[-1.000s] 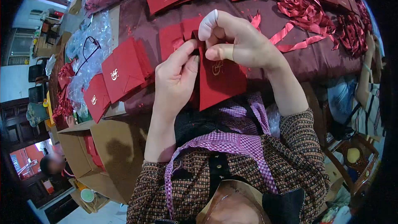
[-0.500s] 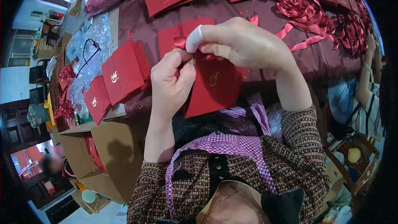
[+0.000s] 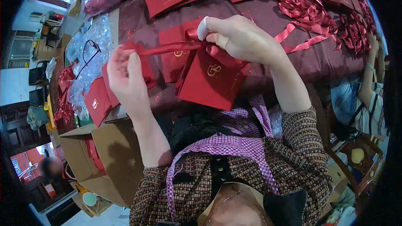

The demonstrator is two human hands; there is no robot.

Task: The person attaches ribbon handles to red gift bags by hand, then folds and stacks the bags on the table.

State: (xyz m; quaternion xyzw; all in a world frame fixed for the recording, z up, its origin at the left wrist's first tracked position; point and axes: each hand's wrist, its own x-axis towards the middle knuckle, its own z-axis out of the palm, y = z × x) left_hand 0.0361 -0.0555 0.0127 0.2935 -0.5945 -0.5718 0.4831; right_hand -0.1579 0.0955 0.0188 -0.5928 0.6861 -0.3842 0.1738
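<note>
Holding one red satin ribbon (image 3: 169, 49) taut with the left hand (image 3: 125, 71), in a closed, slightly blurred grip. Pinching one red paper gift bag (image 3: 203, 87) at its beribboned top with the right hand (image 3: 243, 37), in a tight grip, by the near edge of the table (image 3: 142, 23). Showing one gold monogram (image 3: 214, 70), resembling "GS". Having one similar bag (image 3: 169, 70) lying just behind.

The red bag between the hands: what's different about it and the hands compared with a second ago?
The left hand has let go of the bag's top edge and moved left, drawing a red ribbon out straight. The bag has turned, its lower end swinging left. The right hand stays at its top; the cardboard box and ribbon pile look unchanged.
</note>
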